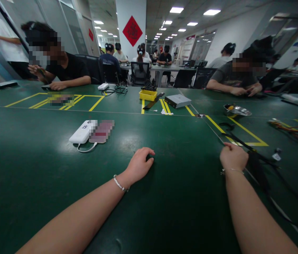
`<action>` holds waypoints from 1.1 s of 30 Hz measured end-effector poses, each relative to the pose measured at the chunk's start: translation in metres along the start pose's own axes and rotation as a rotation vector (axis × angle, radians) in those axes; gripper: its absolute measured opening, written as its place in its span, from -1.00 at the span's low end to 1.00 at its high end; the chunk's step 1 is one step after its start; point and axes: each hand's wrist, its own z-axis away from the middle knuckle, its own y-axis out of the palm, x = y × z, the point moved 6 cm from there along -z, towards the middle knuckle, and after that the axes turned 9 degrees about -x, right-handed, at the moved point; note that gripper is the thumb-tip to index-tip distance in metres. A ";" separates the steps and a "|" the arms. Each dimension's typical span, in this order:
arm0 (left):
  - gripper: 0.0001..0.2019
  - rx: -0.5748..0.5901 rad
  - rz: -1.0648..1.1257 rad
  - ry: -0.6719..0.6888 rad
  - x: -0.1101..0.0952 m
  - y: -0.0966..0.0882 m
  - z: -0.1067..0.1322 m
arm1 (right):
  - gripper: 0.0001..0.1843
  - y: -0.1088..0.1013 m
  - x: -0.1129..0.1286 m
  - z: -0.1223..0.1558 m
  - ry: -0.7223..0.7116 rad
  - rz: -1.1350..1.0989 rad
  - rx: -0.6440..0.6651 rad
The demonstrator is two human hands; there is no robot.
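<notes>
My left hand point(140, 165) rests on the green tabletop point(165, 197), its fingers loosely bent and the thumb apart from the index finger. It holds nothing that I can see. Beyond it lies a white power bank point(84, 132) marked 15, joined by a short white cable point(87, 151) to a blurred-out phone point(103, 131). My right hand point(233, 157) is closed on the table at the right, knuckles up. Black cables point(264, 158) run just past its far side and right side. Whether its fingers grip anything is hidden.
Farther back are a yellow tray point(148, 95) with black cables, a grey box point(178, 101), and a shiny metallic item point(237, 110). Coloured wires point(291, 127) lie at the far right. Yellow tape marks the table. Two people sit across, at left and right.
</notes>
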 end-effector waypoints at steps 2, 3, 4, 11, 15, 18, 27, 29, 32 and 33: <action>-0.81 0.001 -0.007 -0.007 0.001 0.000 0.000 | -0.62 -0.002 0.043 0.011 -0.152 -0.068 -0.013; -0.80 0.004 -0.014 -0.010 0.001 0.001 0.000 | -0.62 0.000 0.068 0.021 -0.265 -0.129 0.032; -0.79 0.008 -0.024 -0.012 0.000 0.001 0.000 | -0.61 0.003 0.092 0.033 -0.369 -0.188 0.095; -0.68 0.073 -0.123 0.019 -0.005 0.007 -0.001 | -0.46 0.025 0.185 0.140 -0.745 -0.215 0.621; -0.67 0.128 -0.162 0.042 -0.008 0.010 0.000 | -0.48 0.025 0.185 0.142 -0.795 -0.129 0.679; -0.67 0.146 -0.176 0.044 -0.009 0.009 0.000 | -0.55 0.018 0.157 0.097 -0.670 0.028 0.491; -0.72 0.154 -0.144 0.042 -0.008 0.007 0.000 | -0.49 0.003 0.000 0.011 0.007 0.474 0.458; -0.72 0.154 -0.140 0.043 -0.007 0.007 0.001 | -0.51 0.009 -0.010 0.011 0.044 0.470 0.512; -0.73 0.157 -0.139 0.051 -0.008 0.007 0.001 | -0.57 0.011 -0.009 0.009 0.048 0.458 0.469; -0.74 0.157 -0.139 0.055 -0.009 0.007 0.001 | -0.59 0.011 -0.007 0.009 0.040 0.451 0.456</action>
